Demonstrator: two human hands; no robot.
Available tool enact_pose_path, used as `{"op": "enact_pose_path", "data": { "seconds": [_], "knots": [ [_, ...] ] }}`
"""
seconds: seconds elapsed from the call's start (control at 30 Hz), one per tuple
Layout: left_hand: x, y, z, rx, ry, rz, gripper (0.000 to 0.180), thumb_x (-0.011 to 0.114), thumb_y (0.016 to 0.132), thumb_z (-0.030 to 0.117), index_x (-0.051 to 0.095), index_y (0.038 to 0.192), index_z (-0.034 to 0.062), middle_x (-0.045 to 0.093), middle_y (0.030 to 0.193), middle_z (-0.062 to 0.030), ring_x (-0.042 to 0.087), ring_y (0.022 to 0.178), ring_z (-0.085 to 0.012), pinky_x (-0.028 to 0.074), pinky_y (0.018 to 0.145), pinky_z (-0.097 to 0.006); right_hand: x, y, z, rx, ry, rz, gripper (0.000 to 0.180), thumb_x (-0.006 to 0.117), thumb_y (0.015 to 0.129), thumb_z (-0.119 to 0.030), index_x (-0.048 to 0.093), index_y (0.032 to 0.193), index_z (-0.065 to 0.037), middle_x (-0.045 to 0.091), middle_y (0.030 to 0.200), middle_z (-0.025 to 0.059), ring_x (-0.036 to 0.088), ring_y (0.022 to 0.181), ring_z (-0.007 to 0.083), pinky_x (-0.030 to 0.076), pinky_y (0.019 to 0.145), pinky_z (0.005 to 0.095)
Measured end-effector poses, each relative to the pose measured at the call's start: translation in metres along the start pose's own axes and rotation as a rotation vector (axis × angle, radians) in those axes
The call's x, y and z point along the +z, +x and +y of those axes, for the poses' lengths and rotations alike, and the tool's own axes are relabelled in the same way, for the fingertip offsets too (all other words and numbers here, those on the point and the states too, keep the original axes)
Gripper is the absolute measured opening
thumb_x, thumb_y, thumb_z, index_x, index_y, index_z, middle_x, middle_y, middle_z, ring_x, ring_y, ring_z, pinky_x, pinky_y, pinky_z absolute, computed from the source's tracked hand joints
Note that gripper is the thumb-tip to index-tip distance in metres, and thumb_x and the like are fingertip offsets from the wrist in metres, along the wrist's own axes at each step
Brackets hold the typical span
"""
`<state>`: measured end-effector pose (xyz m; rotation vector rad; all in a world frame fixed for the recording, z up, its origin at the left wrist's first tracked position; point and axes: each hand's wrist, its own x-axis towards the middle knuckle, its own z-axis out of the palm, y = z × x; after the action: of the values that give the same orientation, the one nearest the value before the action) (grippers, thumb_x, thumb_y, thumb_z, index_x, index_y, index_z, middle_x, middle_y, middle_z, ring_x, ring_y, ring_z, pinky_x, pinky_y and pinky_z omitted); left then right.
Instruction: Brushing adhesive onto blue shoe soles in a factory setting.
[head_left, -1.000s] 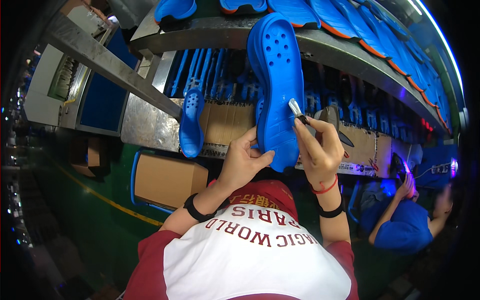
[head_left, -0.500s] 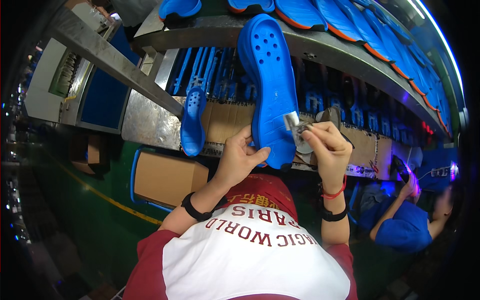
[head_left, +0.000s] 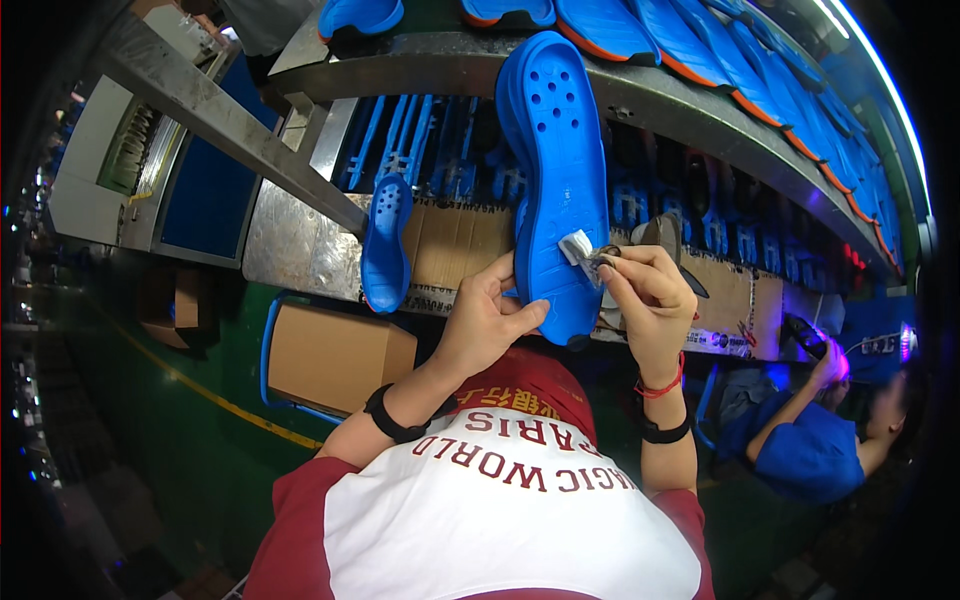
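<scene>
I hold a blue foam clog (head_left: 560, 180) upright in front of me, sole side toward me, its toe with round holes pointing up. My left hand (head_left: 485, 318) grips its heel end from the left. My right hand (head_left: 648, 300) pinches a small metal tool with a pale tip (head_left: 583, 250) against the clog's right edge near the heel. A second blue clog (head_left: 386, 240) hangs over the workbench edge to the left.
A metal workbench (head_left: 300, 250) with cardboard lining runs across. Above it a shelf (head_left: 700, 100) carries a row of blue soles with orange edges. A cardboard box (head_left: 335, 355) sits below left. Another person in blue (head_left: 810, 450) crouches at the lower right.
The clog has turned so its sole faces me. My right hand shifted slightly down with the tool, still at the clog's right edge.
</scene>
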<state>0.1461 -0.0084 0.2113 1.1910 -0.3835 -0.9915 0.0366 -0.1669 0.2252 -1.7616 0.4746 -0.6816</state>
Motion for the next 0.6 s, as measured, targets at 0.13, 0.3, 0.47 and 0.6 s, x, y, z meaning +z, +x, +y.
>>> {"op": "enact_pose_path", "data": {
  "seconds": [0.13, 0.3, 0.47, 0.6],
  "knots": [
    [-0.003, 0.002, 0.000, -0.015, 0.044, 0.006, 0.043, 0.060, 0.083, -0.006, 0.046, 0.123, -0.0085, 0.059, 0.112, -0.0158, 0.063, 0.094, -0.0168, 0.057, 0.078, -0.028, 0.005, 0.002, -0.002, -0.161, -0.243, 0.052, 0.017, 0.071, 0.073, 0.006, 0.071, 0.088, -0.002, 0.064, 0.087, 0.0080, 0.057, 0.065, 0.0086, 0.039, 0.051, 0.0187],
    [-0.005, 0.003, 0.001, -0.015, 0.044, 0.033, 0.043, 0.061, 0.083, -0.005, 0.046, 0.123, -0.0081, 0.060, 0.110, -0.0153, 0.064, 0.091, -0.0156, 0.057, 0.075, -0.026, 0.008, 0.005, -0.003, -0.313, -0.345, 0.084, 0.019, 0.071, 0.072, 0.007, 0.071, 0.089, -0.002, 0.063, 0.088, 0.0085, 0.058, 0.065, 0.0118, 0.042, 0.053, 0.0206],
    [-0.001, 0.003, 0.005, 0.019, 0.041, 0.043, 0.043, 0.060, 0.082, -0.005, 0.046, 0.123, -0.0073, 0.061, 0.107, -0.0147, 0.065, 0.086, -0.0146, 0.057, 0.072, -0.024, 0.016, 0.007, -0.003, -0.444, -0.428, 0.204, 0.024, 0.073, 0.071, 0.005, 0.071, 0.094, -0.003, 0.062, 0.089, 0.0091, 0.058, 0.065, 0.0147, 0.044, 0.052, 0.0228],
    [0.004, 0.004, 0.005, 0.061, -0.018, 0.063, 0.044, 0.060, 0.082, -0.006, 0.046, 0.123, -0.0074, 0.061, 0.107, -0.0145, 0.065, 0.084, -0.0147, 0.057, 0.071, -0.025, 0.023, 0.008, -0.004, -0.528, -0.707, 0.148, 0.025, 0.074, 0.069, 0.002, 0.070, 0.092, -0.004, 0.061, 0.086, 0.0088, 0.053, 0.058, 0.0169, 0.041, 0.047, 0.0267]
  ]
}}
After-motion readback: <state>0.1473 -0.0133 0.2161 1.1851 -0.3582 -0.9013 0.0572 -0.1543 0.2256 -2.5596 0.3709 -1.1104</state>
